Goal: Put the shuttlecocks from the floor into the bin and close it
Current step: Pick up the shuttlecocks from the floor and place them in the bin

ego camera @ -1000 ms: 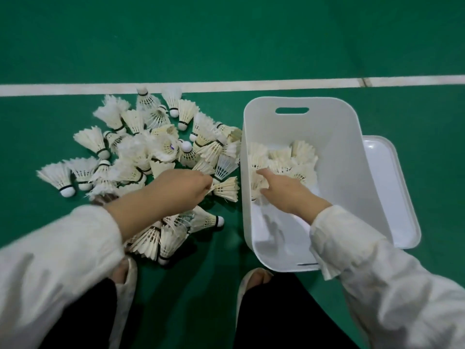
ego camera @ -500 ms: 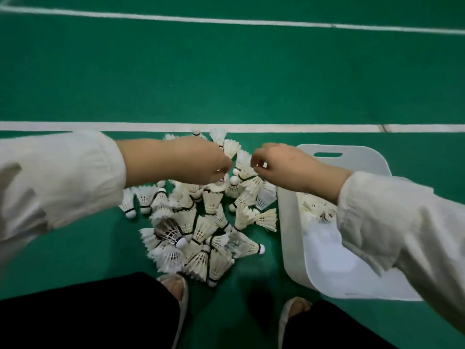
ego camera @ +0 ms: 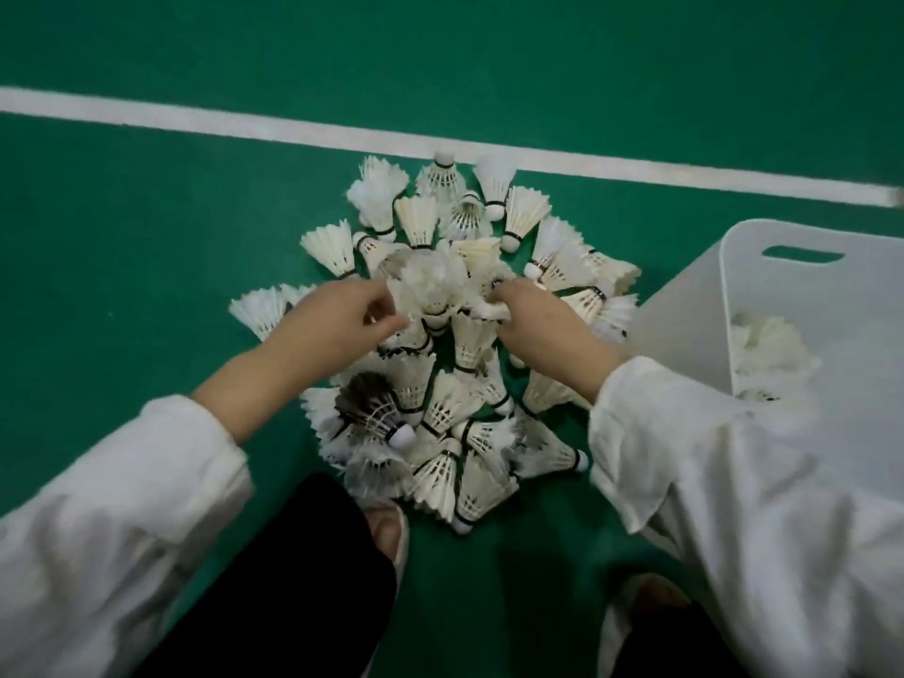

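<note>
The shuttlecocks (ego camera: 440,398) lie heaped on the green floor (ego camera: 146,237) at mid-frame, with a few more inside the white bin (ego camera: 685,335) at the right edge. Your left hand (ego camera: 332,325) and right hand (ego camera: 543,330) each pinch shuttlecocks at the heap's middle, fingers curled.

A white line (ego camera: 293,132) runs across the green floor (ego camera: 440,51), slanting down toward the right edge of the view. At the bottom, two loose white sleeves (ego camera: 112,521) (ego camera: 734,506) come in from either corner. Between them are black trousers (ego camera: 293,579) and a pale slipper (ego camera: 389,530) on the left foot. The right slipper (ego camera: 641,599) is blurred and partly hidden.
</note>
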The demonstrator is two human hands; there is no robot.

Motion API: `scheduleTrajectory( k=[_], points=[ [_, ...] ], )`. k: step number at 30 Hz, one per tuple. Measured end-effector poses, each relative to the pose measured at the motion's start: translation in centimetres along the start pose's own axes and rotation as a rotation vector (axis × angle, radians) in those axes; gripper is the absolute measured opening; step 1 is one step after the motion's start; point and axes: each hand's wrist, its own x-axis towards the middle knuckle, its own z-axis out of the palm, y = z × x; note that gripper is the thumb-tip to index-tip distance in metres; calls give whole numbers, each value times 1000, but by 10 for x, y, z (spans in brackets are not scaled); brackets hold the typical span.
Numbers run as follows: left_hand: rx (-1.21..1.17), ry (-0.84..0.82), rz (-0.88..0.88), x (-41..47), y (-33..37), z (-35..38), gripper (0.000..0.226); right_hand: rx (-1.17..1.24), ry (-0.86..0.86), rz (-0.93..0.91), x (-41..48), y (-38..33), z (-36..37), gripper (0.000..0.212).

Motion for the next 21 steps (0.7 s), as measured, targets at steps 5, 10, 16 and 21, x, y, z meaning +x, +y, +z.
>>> scheduleTrajectory(
  k=[5, 10, 16, 21],
  points=[
    [-48, 85, -42, 2, -2, 42, 39, -49, 18, -19, 12, 12, 25, 48],
    [-5, 198, -35, 0, -5, 60, 22, 152, 232, -34, 3, 16, 23, 36],
    [-153, 278, -58, -16, -5, 33, 13, 401, 481, 59, -20, -5, -1, 22],
    [-257, 315, -119, -23, 1, 12, 12, 305, 316, 47, -22, -9, 15, 19]
  ],
)
